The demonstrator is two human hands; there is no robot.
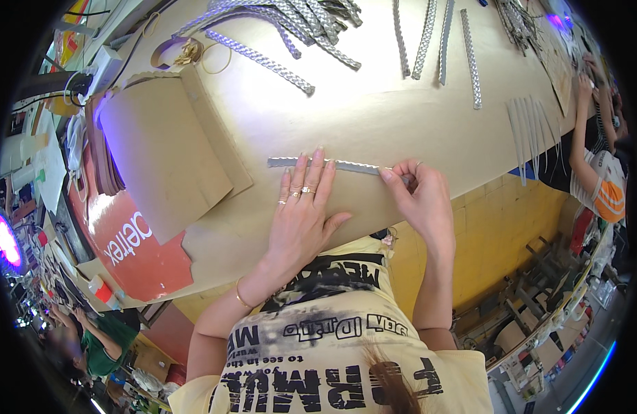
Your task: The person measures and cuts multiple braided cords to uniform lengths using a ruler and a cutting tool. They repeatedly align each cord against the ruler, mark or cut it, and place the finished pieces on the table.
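A narrow grey strip with a braided silver edge (356,166) lies across the brown-covered table in front of me. My left hand (301,203) rests flat on it, fingers stretched and slightly spread, pressing its middle against the surface. The strip's left end sticks out past those fingers. At the right end, my right hand (418,190) pinches the strip between thumb and fingers. The curled fingers partly hide that end.
Braided silver strips (311,27) lie heaped at the far side, with a few single ones (472,58) to the right. Brown card sheets (166,152) and a red printed sheet (135,238) lie at left. Thin pale strips (529,131) hang near the right edge. Other people work at both sides.
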